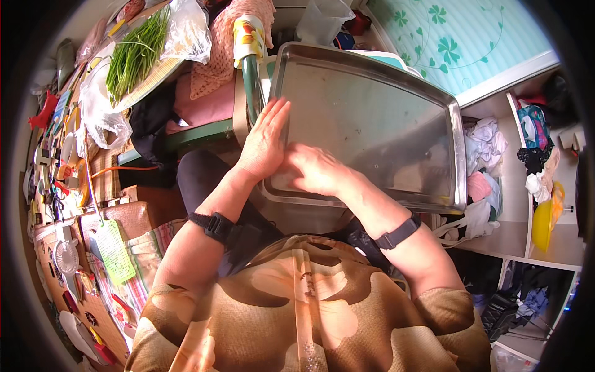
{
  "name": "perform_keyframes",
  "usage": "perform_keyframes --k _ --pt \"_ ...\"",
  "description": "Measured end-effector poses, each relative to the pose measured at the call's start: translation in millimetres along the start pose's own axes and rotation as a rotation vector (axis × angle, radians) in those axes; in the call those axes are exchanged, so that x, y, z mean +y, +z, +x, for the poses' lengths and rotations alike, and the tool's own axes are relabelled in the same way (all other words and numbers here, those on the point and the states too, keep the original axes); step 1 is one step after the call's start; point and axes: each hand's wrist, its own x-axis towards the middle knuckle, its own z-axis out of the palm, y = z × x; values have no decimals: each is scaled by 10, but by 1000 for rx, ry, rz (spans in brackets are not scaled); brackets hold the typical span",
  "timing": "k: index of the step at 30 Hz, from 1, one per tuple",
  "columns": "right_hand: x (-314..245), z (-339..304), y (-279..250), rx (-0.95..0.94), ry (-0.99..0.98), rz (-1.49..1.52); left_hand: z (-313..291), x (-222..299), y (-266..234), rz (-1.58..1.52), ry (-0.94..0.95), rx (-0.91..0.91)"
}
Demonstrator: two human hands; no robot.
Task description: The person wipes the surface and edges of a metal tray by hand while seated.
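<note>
A large, shallow metal tray (365, 124) with a raised rim lies tilted in front of me, its bare inside showing dull marks and a few dark specks. Over its left edge, my left hand (265, 141) is stretched out flat, fingers straight and together, holding nothing. My right hand (316, 168) meets it near the palm, above the tray's near left corner. The right fingers are curled in and partly hidden, so whatever they may hold cannot be seen. Dark bands circle both forearms.
Green stalks (137, 56) lie on a round woven mat at the far left. A green curved bar (251, 87) rises beside the tray. Leftward stands a cluttered table with a small fan (66, 255) and light green mesh swatter (114, 253). Shelves with clothes (486, 146) are at right.
</note>
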Motion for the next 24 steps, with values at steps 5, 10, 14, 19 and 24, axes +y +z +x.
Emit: perform_keyframes --k 5,10,14,19,24 --pt "-17 -480 -302 -265 141 139 -34 1 -46 -32 12 23" --pt "34 -849 -546 -311 449 141 -16 -33 11 -85 38 32" --pt "-101 -399 -198 -207 72 114 -15 -47 10 -68 8 38" --pt "-121 -200 -34 -82 -108 -54 -10 -11 41 -69 -29 15" --pt "-151 -426 -191 -171 -88 0 -54 -25 0 -78 -22 42"
